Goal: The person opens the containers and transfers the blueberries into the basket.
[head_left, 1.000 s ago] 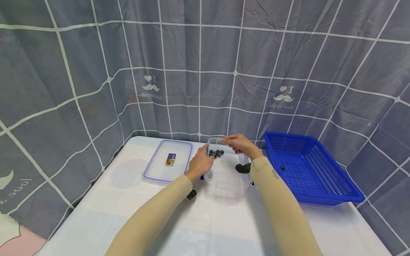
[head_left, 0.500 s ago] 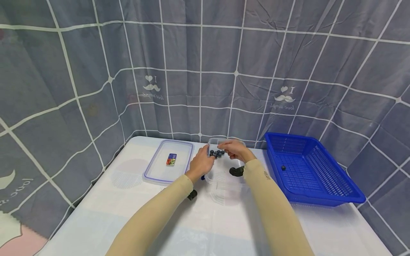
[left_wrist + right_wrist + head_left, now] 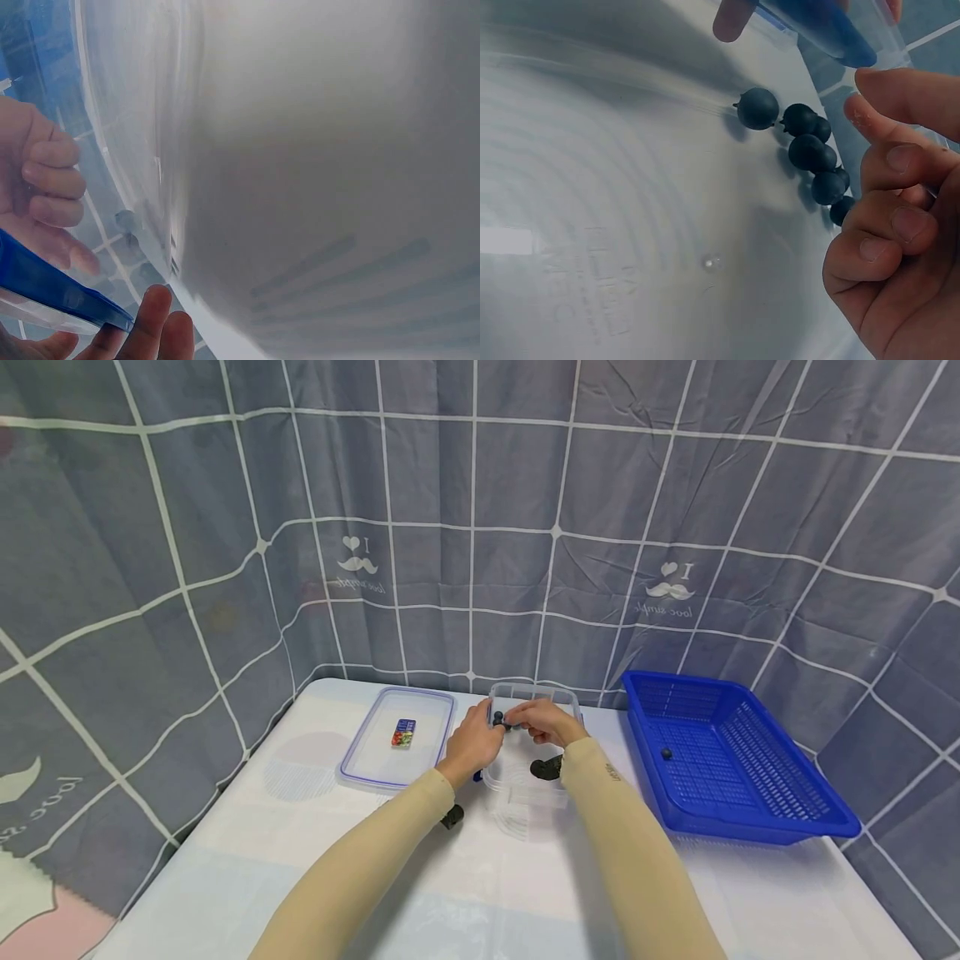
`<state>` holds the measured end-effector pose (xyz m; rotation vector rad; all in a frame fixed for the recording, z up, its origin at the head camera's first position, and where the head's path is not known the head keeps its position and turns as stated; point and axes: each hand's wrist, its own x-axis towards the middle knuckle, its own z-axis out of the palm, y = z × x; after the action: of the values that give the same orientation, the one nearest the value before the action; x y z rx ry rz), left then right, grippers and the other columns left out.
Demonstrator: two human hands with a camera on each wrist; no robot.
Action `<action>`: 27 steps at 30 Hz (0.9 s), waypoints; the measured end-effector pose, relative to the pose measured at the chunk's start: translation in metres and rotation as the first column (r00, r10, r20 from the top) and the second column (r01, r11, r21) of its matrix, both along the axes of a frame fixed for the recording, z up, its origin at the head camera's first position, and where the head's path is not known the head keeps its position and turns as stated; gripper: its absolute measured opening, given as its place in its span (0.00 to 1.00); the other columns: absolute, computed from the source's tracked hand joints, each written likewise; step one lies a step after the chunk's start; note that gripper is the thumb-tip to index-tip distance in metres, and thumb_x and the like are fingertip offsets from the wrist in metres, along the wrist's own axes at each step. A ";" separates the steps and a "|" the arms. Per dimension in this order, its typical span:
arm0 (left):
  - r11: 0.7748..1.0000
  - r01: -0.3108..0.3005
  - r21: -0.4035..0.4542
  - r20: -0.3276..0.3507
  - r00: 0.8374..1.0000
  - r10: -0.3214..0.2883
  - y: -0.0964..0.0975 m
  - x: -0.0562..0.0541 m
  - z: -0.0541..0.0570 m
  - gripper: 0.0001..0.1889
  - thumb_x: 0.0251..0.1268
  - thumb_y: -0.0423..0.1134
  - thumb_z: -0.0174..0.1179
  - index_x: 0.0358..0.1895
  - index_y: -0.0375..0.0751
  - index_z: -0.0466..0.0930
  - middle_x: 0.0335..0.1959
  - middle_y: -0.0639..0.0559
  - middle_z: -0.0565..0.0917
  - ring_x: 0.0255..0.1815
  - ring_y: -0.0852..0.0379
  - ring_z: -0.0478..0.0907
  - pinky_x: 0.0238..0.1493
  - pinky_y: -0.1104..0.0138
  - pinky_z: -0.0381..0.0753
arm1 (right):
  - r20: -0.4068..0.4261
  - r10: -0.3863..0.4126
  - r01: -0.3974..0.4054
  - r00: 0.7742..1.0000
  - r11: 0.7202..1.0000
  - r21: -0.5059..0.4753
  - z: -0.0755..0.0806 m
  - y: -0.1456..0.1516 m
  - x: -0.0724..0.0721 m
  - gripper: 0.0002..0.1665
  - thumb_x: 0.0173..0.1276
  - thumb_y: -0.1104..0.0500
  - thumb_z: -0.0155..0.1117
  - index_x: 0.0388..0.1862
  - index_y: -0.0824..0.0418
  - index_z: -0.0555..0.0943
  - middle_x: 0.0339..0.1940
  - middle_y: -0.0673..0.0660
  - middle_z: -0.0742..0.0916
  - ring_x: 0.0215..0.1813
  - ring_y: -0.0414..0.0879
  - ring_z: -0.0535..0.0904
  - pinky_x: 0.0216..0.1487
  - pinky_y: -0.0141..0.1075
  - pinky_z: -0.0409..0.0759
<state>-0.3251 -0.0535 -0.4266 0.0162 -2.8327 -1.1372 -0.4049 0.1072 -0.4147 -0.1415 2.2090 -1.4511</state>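
You are gripping the left side of a clear plastic food container [image 3: 592,210] with your left hand [image 3: 474,742], its fingers wrapping around the wall beside a blue latch [image 3: 52,281]. Your right hand [image 3: 546,724] is hovering over the container's left half, its fingertips pointing at a group of blueberries [image 3: 808,152]. You are holding three of its fingers curled toward the palm, the thumb and forefinger tips almost meeting with nothing visible between them. The berries are lying on the container's floor in an uneven row near the left wall. To the left, a clear lid with a blue seal [image 3: 375,752] is lying flat on the table [image 3: 465,893], a colourful label [image 3: 403,733] showing on it. To the right, a blue plastic basket [image 3: 750,752] is standing with a single berry [image 3: 667,753] resting inside. A grey curtain with white grid lines [image 3: 510,468] is hanging behind.
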 end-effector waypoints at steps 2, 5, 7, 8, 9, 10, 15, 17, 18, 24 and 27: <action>1.000 -0.004 -0.008 -0.007 1.000 0.004 0.000 0.000 0.000 0.32 0.73 0.49 0.48 0.79 0.49 0.58 0.74 0.46 0.69 0.67 0.40 0.74 0.63 0.45 0.74 | -0.005 -0.002 0.002 1.000 1.000 0.004 -0.002 -0.001 0.000 0.21 0.70 0.57 0.66 0.59 0.64 0.83 0.18 0.48 0.70 0.19 0.41 0.55 0.24 0.32 0.58; 1.000 -0.006 -0.012 -0.009 1.000 0.005 0.000 -0.001 0.001 0.32 0.73 0.49 0.48 0.79 0.49 0.58 0.73 0.46 0.69 0.66 0.40 0.75 0.62 0.45 0.74 | -0.006 0.003 -0.003 1.000 1.000 0.012 -0.004 -0.003 0.000 0.21 0.70 0.57 0.66 0.60 0.64 0.82 0.18 0.47 0.69 0.19 0.41 0.55 0.24 0.32 0.58; 1.000 -0.005 -0.012 -0.004 1.000 0.005 0.000 -0.001 0.000 0.33 0.74 0.50 0.48 0.79 0.50 0.58 0.73 0.46 0.69 0.66 0.39 0.75 0.62 0.45 0.74 | -0.005 0.008 -0.008 1.000 1.000 0.025 -0.005 -0.004 -0.001 0.22 0.70 0.58 0.66 0.60 0.64 0.82 0.17 0.46 0.68 0.19 0.41 0.55 0.23 0.32 0.58; 1.000 -0.005 -0.012 -0.002 1.000 0.005 0.000 -0.001 0.000 0.33 0.74 0.51 0.49 0.79 0.50 0.58 0.73 0.46 0.69 0.66 0.39 0.75 0.62 0.45 0.74 | 0.000 0.008 -0.008 1.000 0.999 0.031 -0.006 -0.004 -0.001 0.21 0.70 0.58 0.66 0.60 0.63 0.82 0.17 0.46 0.68 0.19 0.41 0.55 0.23 0.32 0.58; 1.000 -0.004 -0.010 0.000 1.000 0.004 0.000 -0.001 0.000 0.33 0.74 0.51 0.49 0.79 0.50 0.58 0.73 0.46 0.69 0.66 0.39 0.75 0.62 0.45 0.74 | 0.002 0.009 -0.009 1.000 0.999 0.040 -0.007 -0.004 -0.001 0.21 0.70 0.58 0.66 0.60 0.62 0.82 0.17 0.46 0.68 0.19 0.41 0.56 0.23 0.32 0.58; 1.000 -0.003 -0.011 0.000 1.000 0.003 0.000 -0.001 -0.001 0.33 0.75 0.51 0.49 0.79 0.50 0.58 0.73 0.46 0.69 0.66 0.39 0.75 0.62 0.45 0.74 | 0.002 0.006 -0.006 1.000 0.999 0.046 -0.008 -0.004 -0.001 0.21 0.69 0.58 0.67 0.60 0.61 0.83 0.17 0.47 0.68 0.19 0.41 0.56 0.23 0.32 0.58; 1.000 -0.004 -0.014 -0.009 1.000 0.004 0.001 -0.001 0.000 0.32 0.75 0.51 0.49 0.79 0.50 0.58 0.73 0.46 0.69 0.66 0.38 0.75 0.62 0.45 0.74 | 0.007 0.009 -0.009 1.000 0.999 0.040 -0.011 -0.003 0.001 0.18 0.69 0.59 0.66 0.57 0.59 0.85 0.16 0.47 0.67 0.20 0.41 0.57 0.25 0.33 0.58; 1.000 -0.004 -0.012 -0.007 1.000 0.004 0.001 0.000 0.000 0.32 0.75 0.51 0.49 0.79 0.50 0.58 0.73 0.46 0.69 0.66 0.39 0.75 0.62 0.45 0.74 | 0.016 0.010 -0.011 1.000 0.999 0.035 -0.013 -0.003 0.000 0.18 0.68 0.60 0.66 0.56 0.59 0.85 0.16 0.47 0.67 0.20 0.41 0.57 0.25 0.33 0.58; 1.000 -0.004 -0.012 -0.003 1.000 0.004 0.002 0.000 0.000 0.32 0.75 0.51 0.49 0.79 0.51 0.58 0.73 0.46 0.69 0.66 0.39 0.75 0.62 0.45 0.74 | 0.021 0.010 -0.011 1.000 0.999 0.036 -0.014 -0.002 -0.001 0.18 0.68 0.60 0.67 0.56 0.58 0.85 0.16 0.47 0.67 0.20 0.42 0.57 0.25 0.33 0.58; 1.000 -0.010 -0.012 0.007 1.000 0.010 0.001 0.000 0.001 0.32 0.75 0.53 0.48 0.80 0.52 0.57 0.74 0.48 0.68 0.66 0.39 0.74 0.62 0.44 0.74 | 0.022 0.016 -0.017 1.000 0.999 0.042 -0.020 -0.003 -0.002 0.17 0.67 0.61 0.66 0.55 0.58 0.85 0.17 0.48 0.67 0.20 0.42 0.56 0.25 0.33 0.58; 1.000 -0.007 -0.003 0.012 1.000 0.007 0.001 0.001 0.000 0.32 0.76 0.53 0.48 0.80 0.52 0.57 0.75 0.48 0.67 0.67 0.38 0.74 0.62 0.43 0.73 | 0.010 0.022 -0.023 1.000 0.999 0.048 -0.020 -0.004 0.000 0.18 0.67 0.62 0.66 0.55 0.59 0.85 0.17 0.48 0.67 0.21 0.42 0.56 0.26 0.33 0.57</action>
<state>-0.3243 -0.0522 -0.4267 0.0331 -2.8429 -1.1349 -0.4049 0.1030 -0.4352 -0.1424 2.2250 -1.3830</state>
